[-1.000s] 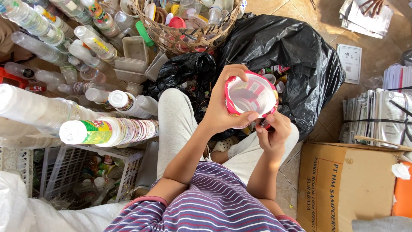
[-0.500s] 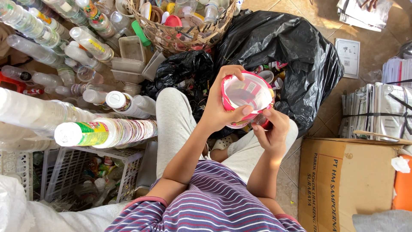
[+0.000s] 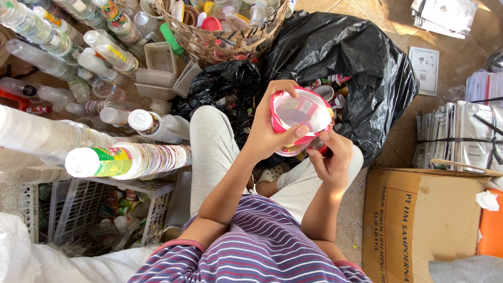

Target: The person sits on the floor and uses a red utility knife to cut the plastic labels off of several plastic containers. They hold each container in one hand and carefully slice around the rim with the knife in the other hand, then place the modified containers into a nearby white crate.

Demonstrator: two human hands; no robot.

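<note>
Cup [image 3: 299,112] lowered slightly, fingers [image 3: 277,94] around rim

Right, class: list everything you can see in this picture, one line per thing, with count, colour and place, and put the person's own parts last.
Cup: one, clear with pink-red rim, held over the lap.
Black bag: one, open, ahead of the knees, small containers inside.
Wicker basket: one, brown, top centre, full of lids and small plastics.
Bottles: many, clear, top left.
Stacked cups: long stacks, mostly white, lying on the left.
White crate: one, lower left.
Cardboard box: one, brown, lower right.
Paper bundles: several, tied, right.
Left hand: grips the cup's rim.
Right hand: touches the cup's underside.
</note>
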